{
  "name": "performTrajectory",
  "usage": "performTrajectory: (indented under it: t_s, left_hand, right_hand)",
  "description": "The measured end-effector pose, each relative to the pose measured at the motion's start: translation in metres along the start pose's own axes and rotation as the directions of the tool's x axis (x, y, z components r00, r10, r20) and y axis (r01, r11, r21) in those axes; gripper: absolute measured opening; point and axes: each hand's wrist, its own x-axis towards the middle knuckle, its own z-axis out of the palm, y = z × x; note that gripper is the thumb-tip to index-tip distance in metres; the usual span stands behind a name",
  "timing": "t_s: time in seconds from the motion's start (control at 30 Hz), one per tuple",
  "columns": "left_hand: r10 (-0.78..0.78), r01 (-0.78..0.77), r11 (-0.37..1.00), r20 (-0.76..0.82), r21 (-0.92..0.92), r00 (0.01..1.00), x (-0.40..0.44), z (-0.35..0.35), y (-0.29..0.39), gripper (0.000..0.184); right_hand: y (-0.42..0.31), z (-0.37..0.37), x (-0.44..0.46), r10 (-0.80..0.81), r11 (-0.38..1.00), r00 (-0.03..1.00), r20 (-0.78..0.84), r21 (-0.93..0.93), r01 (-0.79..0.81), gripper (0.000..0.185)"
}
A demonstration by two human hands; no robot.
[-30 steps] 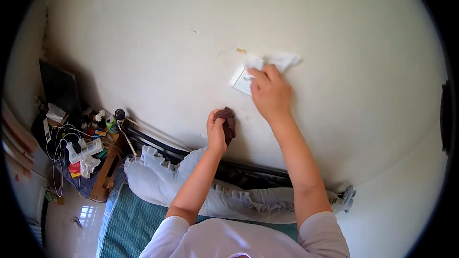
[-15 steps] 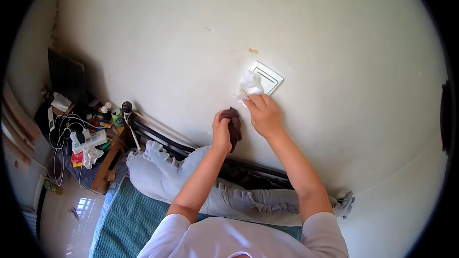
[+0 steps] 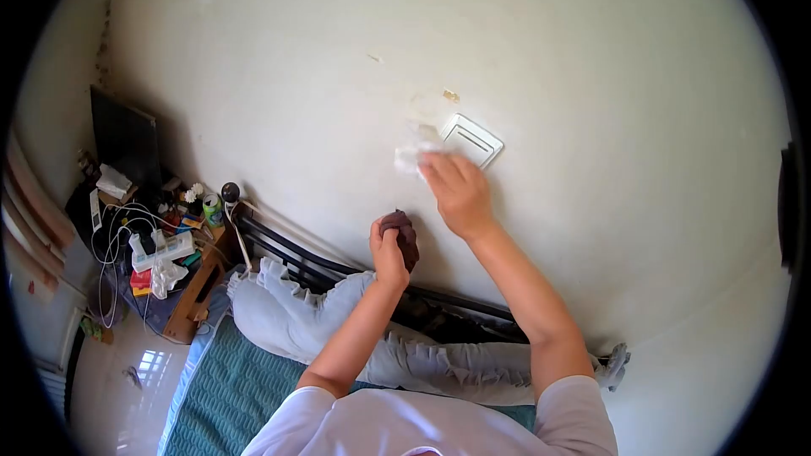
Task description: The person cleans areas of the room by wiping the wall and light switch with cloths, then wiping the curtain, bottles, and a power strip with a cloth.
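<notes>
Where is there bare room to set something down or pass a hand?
The green mat between pillow, floor and shirt is bare. The wall right of the switch looks open for a hand. Crowded: the desk around its power strip, and below the switch, by your right hand.
</notes>
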Motion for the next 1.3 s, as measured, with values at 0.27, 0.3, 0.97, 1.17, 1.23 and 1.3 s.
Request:
performTrajectory:
  t_s: [0.27, 0.3, 0.97, 1.17, 1.23, 1.3]
  left_hand:
    - [0.061, -0.064, 0.997, -0.083, -0.036, 0.995, -0.002, -0.009, 0.009, 0.022]
    - [0.078, -0.082, 0.995, -0.085, -0.053, 0.993, -0.002, -0.01, 0.008, 0.022]
    - [0.044, -0.046, 0.999, -0.081, -0.022, 0.996, 0.0, -0.007, -0.003, 0.026]
    - [-0.005, 0.001, 0.999, -0.091, -0.037, 0.996, -0.012, -0.011, 0.003, 0.027]
    - [-0.005, 0.003, 1.0, -0.089, -0.028, 0.996, -0.015, -0.01, 0.005, 0.027]
    - [0.01, -0.012, 1.0, -0.117, -0.021, 0.993, -0.015, -0.012, 0.006, 0.027]
  right_hand:
    - [0.02, 0.008, -0.046, -0.121, 0.989, 0.992, 0.032, -0.077, 0.124, 0.021]
    - [0.02, 0.007, -0.047, -0.143, 0.988, 0.989, 0.027, -0.049, 0.144, 0.024]
    - [0.039, -0.003, -0.054, -0.1, 0.948, 0.993, -0.059, -0.307, 0.077, 0.026]
    - [0.042, -0.035, -0.126, 0.025, 0.948, 0.998, 0.053, -0.319, -0.007, 0.03]
    - [0.029, -0.018, -0.103, 0.025, 0.986, 1.0, 0.016, -0.166, -0.022, 0.03]
    - [0.012, 0.01, -0.075, 0.001, 0.991, 1.0, 0.02, -0.136, 0.002, 0.024]
